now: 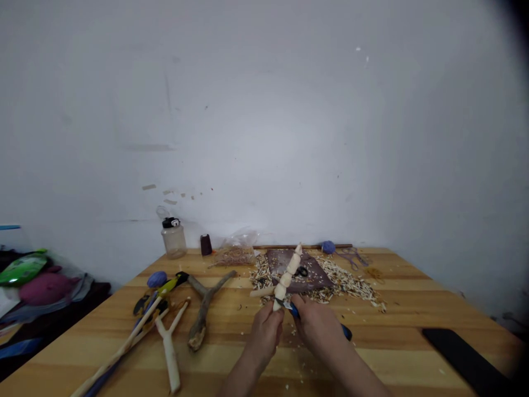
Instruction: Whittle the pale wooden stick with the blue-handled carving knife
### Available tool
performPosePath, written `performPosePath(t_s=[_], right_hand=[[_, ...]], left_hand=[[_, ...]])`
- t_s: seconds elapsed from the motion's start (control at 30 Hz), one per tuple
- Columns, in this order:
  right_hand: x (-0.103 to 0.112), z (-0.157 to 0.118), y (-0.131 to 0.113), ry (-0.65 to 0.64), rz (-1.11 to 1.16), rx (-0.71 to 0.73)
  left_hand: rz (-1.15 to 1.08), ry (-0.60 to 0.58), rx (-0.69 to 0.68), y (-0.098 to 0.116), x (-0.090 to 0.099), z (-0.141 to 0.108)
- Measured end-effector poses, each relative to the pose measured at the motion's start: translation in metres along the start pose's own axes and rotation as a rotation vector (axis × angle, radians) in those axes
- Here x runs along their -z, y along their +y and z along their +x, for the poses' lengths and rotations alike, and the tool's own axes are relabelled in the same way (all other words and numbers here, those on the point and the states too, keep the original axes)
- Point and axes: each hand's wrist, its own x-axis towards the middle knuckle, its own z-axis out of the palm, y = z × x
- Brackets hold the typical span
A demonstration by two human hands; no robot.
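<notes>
A pale, peeled forked stick point(285, 279) with notches carved round it stands tilted up in front of me. My left hand point(266, 329) is closed round its lower end. In my right hand point(314, 321) is a blue-handled knife point(346, 332), its blade against the stick just above my left fingers. Behind the stick lies a dark brown mat point(311, 281) with wood shavings point(347, 279) scattered on and around it, and black-handled scissors point(301, 271) rest there.
Left on the wooden table point(223, 364) lie a bark-covered forked branch point(204, 309), a peeled forked stick point(169, 353) and long sticks point(119, 353). A jar point(174, 241), a dark thread spool point(205, 245) and a plastic bag point(235, 252) stand behind. A black flat object point(463, 353) lies right.
</notes>
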Motion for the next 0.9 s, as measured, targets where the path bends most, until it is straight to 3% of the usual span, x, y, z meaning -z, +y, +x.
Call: performPosePath(t_s=[0.13, 0.3, 0.47, 0.63, 0.9], right_hand=[[-0.005, 0.002, -0.005, -0.014, -0.031, -0.053], [-0.008, 0.003, -0.007, 0.040, -0.014, -0.076], [-0.019, 0.005, 0.000, 0.032, 0.513, 0.004], [-0.027, 0.010, 0.008, 0.084, 0.832, 0.000], [-0.004, 0.001, 0.016, 0.193, 0.438, 0.049]], left_hand=[[0.054, 0.036, -0.029, -0.005, 0.002, 0.003], [-0.113, 0.004, 0.138, 0.003, -0.008, -0.006], [-0.339, -0.114, 0.299, 0.011, -0.009, -0.011], [-0.454, -0.229, 0.270, 0.010, 0.001, -0.007], [-0.340, -0.207, 0.060, 0.011, 0.000, -0.008]])
